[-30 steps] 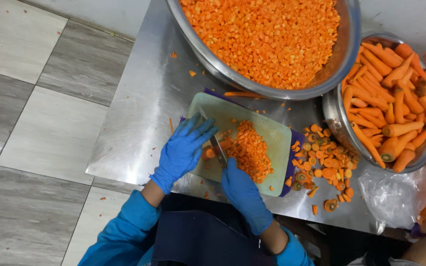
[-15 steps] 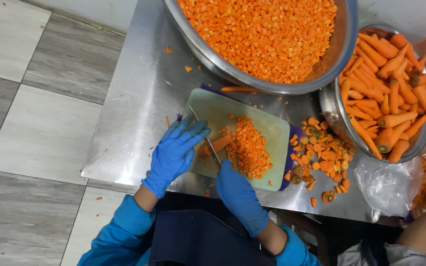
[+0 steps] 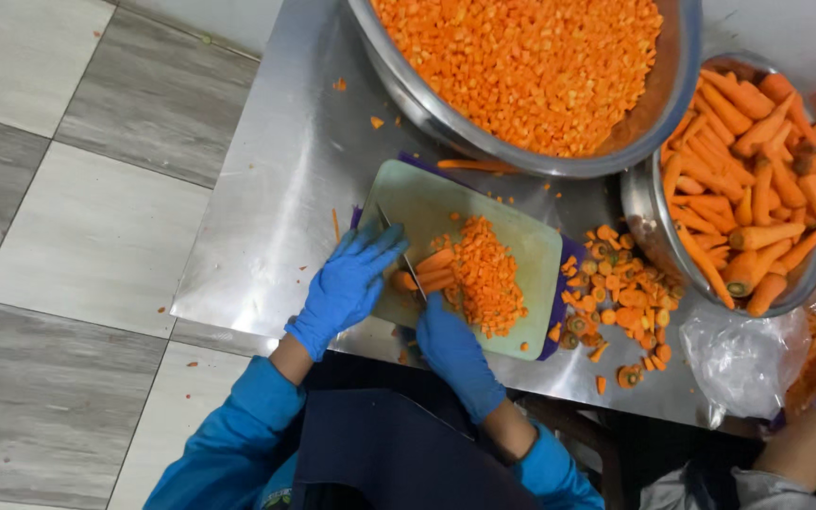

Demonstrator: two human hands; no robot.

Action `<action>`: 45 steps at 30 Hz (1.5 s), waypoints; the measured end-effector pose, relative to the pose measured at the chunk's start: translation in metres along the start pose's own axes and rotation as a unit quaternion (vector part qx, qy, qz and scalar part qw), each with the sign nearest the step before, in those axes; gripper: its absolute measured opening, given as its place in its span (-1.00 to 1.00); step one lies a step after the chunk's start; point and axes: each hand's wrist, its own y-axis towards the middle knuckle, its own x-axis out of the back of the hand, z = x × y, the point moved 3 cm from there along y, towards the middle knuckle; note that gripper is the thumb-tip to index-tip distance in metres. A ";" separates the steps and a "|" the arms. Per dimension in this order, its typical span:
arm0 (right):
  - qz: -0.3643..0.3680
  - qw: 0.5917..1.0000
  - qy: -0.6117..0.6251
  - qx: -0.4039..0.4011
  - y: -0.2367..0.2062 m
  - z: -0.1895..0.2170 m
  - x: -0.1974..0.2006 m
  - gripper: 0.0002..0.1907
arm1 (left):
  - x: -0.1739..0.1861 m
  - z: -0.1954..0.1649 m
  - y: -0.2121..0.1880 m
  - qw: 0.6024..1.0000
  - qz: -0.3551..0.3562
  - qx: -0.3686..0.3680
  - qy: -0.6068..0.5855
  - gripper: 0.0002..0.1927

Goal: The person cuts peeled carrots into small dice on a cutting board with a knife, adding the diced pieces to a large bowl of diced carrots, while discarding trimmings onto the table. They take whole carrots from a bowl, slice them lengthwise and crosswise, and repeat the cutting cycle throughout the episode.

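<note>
On pale green board (image 3: pixel 521 246), carrot sticks (image 3: pixel 432 269) are being cut
Sticks, lengthwise left-right, are pinned by flattened left hand (image 3: pixel 347 283); knife (image 3: pixel 399 247) is gripped by right hand (image 3: pixel 450 349)

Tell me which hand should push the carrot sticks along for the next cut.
Left, likely. The left hand lies on the cutting board beside the ends of the carrot sticks, while the right hand is shut on the knife.

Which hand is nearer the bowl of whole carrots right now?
Right. The right hand is at the cutting board's near edge, closer to the bowl; the left hand is at the board's far side.
</note>
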 end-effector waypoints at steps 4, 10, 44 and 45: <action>-0.061 0.998 -0.004 0.005 -0.013 0.001 0.034 -0.58 | 0.015 -0.010 0.007 0.996 -0.037 -0.043 0.063 -0.31; -0.071 0.994 0.001 0.085 -0.036 0.022 0.062 -0.55 | 0.037 -0.024 0.016 0.990 -0.063 -0.077 0.099 -0.37; -0.017 0.992 0.121 0.009 -0.027 -0.013 -0.022 -0.50 | 0.027 -0.003 -0.012 1.000 0.002 0.004 0.026 -0.45; -0.034 0.993 0.112 0.005 -0.019 -0.013 -0.017 -0.51 | 0.019 -0.008 -0.007 1.000 0.000 -0.001 0.019 -0.46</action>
